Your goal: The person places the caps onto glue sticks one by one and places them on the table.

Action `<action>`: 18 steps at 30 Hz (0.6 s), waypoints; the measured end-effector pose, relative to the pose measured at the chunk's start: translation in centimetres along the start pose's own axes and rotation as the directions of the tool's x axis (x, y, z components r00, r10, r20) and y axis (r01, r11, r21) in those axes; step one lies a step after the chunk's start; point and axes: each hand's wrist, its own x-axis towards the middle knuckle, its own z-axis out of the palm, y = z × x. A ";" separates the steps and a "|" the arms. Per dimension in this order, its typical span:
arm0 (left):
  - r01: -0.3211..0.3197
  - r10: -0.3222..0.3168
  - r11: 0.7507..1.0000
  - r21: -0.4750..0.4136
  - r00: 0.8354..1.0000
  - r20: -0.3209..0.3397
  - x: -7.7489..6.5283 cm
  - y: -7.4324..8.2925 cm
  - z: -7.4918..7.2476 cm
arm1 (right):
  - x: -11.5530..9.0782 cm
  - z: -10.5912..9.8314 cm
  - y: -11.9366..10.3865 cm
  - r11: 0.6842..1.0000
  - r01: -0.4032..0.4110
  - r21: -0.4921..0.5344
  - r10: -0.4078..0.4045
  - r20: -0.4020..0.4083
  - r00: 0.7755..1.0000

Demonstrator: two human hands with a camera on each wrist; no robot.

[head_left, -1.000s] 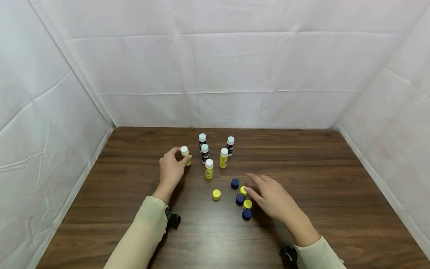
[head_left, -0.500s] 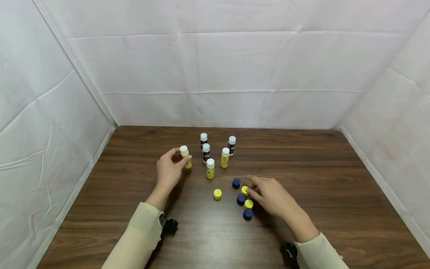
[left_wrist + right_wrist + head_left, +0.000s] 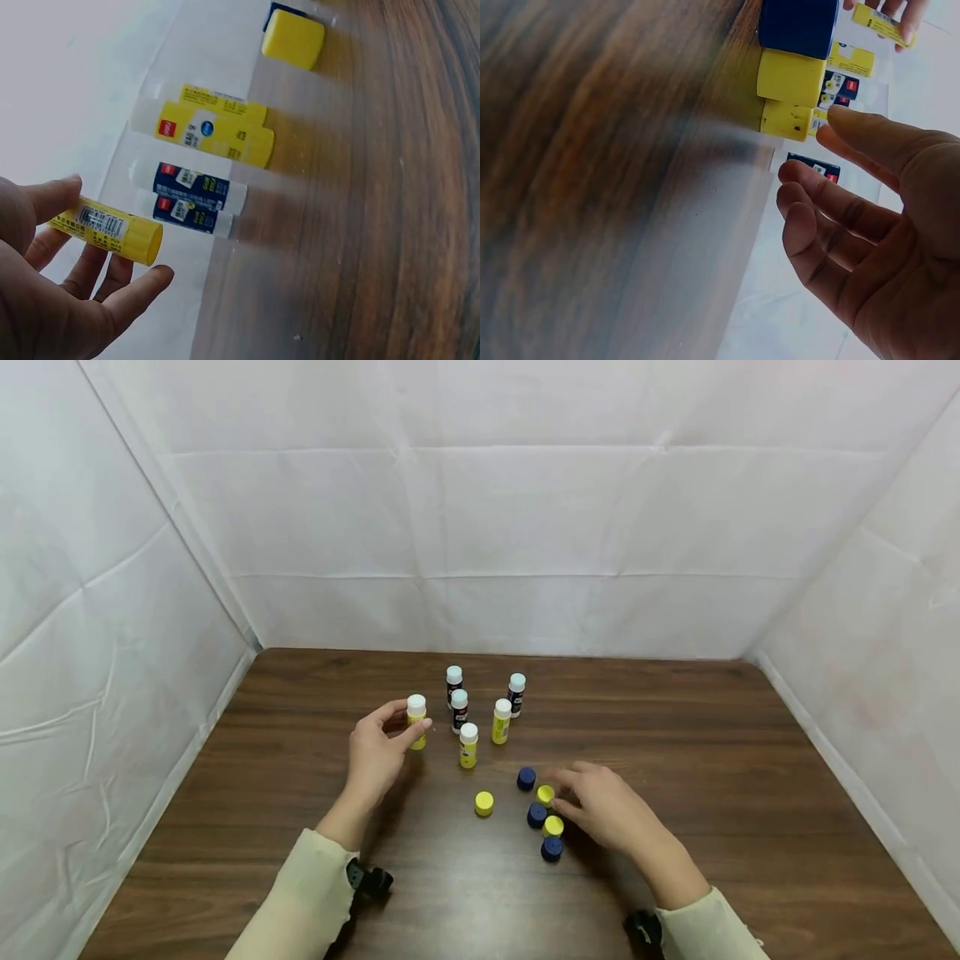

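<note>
My left hand (image 3: 375,756) grips a yellow glue stick (image 3: 417,740) with a white top, thumb on one side and fingers on the other. In the left wrist view this glue stick (image 3: 112,230) appears raised off the table. My right hand (image 3: 603,806) hovers with loosely bent fingers beside a yellow cap (image 3: 545,794); the right wrist view shows nothing between thumb and fingers. Around it stand another yellow cap (image 3: 553,827) and navy caps (image 3: 537,814), with a lone yellow cap (image 3: 484,803) further left.
Two yellow glue sticks, one nearer (image 3: 468,750) and one to its right (image 3: 501,725), stand upright right of my left hand. Navy glue sticks (image 3: 460,714) stand behind them. White sheeting (image 3: 525,510) encloses the wooden table (image 3: 712,735) at the back and sides.
My left hand has brought the yellow glue stick slightly nearer and more upright. The right hand's fingers have bent a little closer to the yellow cap. The other items have stayed put.
</note>
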 end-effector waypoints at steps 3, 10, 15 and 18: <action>0.030 -0.030 0.999 -0.041 0.999 0.018 -0.3 0.2 0.0 | -0.1 0.2 0.1 1.000 0.012 0.011 -0.012 0.011 1.000; 0.043 -0.040 0.997 -0.069 0.998 0.044 -0.7 0.5 -0.1 | -0.1 0.4 0.3 0.997 0.071 0.027 -0.071 0.007 0.997; 0.032 -0.030 0.999 -0.043 0.999 0.041 -1.0 0.6 -0.4 | 0.2 0.3 0.4 0.994 0.112 0.019 -0.112 0.004 0.994; 0.031 -0.030 0.999 -0.027 0.998 0.046 -1.3 0.8 -0.5 | 0.3 0.4 0.4 0.992 0.124 0.016 -0.123 -0.005 0.992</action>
